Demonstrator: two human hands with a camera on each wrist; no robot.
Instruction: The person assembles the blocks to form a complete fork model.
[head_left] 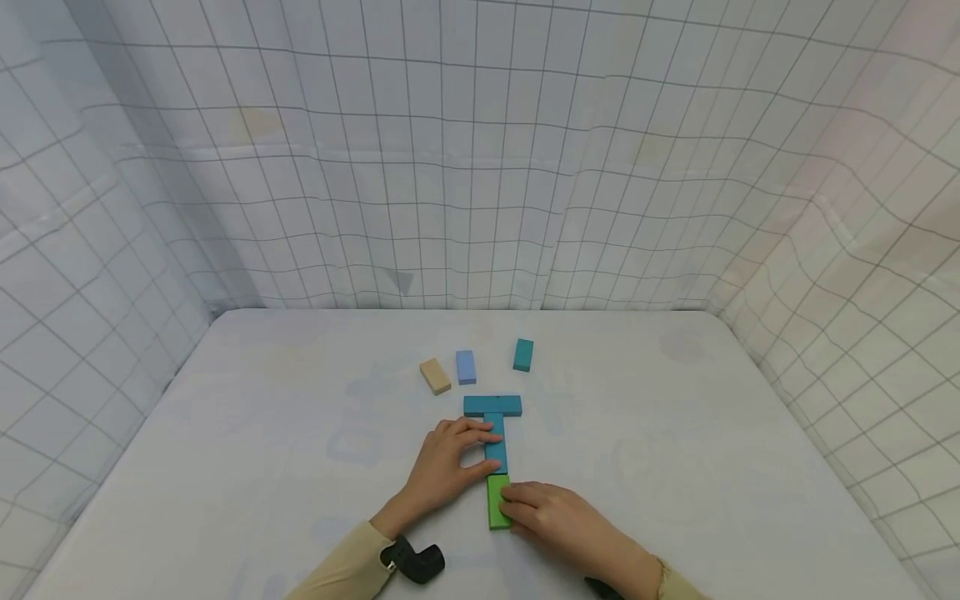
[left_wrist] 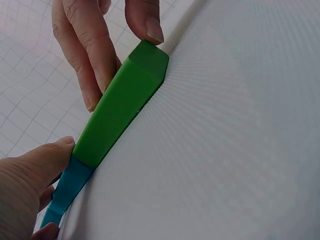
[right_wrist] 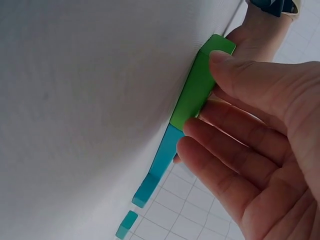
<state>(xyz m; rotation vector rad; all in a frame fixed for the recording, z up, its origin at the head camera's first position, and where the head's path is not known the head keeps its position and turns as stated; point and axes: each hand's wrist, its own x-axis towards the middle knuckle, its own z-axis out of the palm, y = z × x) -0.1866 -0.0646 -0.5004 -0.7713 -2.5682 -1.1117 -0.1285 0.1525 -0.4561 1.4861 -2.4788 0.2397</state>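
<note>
In the head view a green block (head_left: 496, 515) lies end to end with a blue block (head_left: 495, 450), whose far end meets a blue crossbar (head_left: 491, 406), making a T shape. My left hand (head_left: 444, 467) lies across the blue block, fingertips and thumb tip touching it, the thumb close to the green joint. From the right, my right hand (head_left: 558, 521) touches the green block with extended fingers. In the right wrist view its thumb rests against the green block (right_wrist: 192, 92) toward the near end; its fingertips lie along the upper edge, near the blue block (right_wrist: 162, 152).
Beyond the crossbar lie a tan block (head_left: 435, 377), a light blue block (head_left: 466, 367) and a teal block (head_left: 523, 355). The white table (head_left: 675, 467) is enclosed by gridded white curtains (head_left: 480, 167) at the back and sides.
</note>
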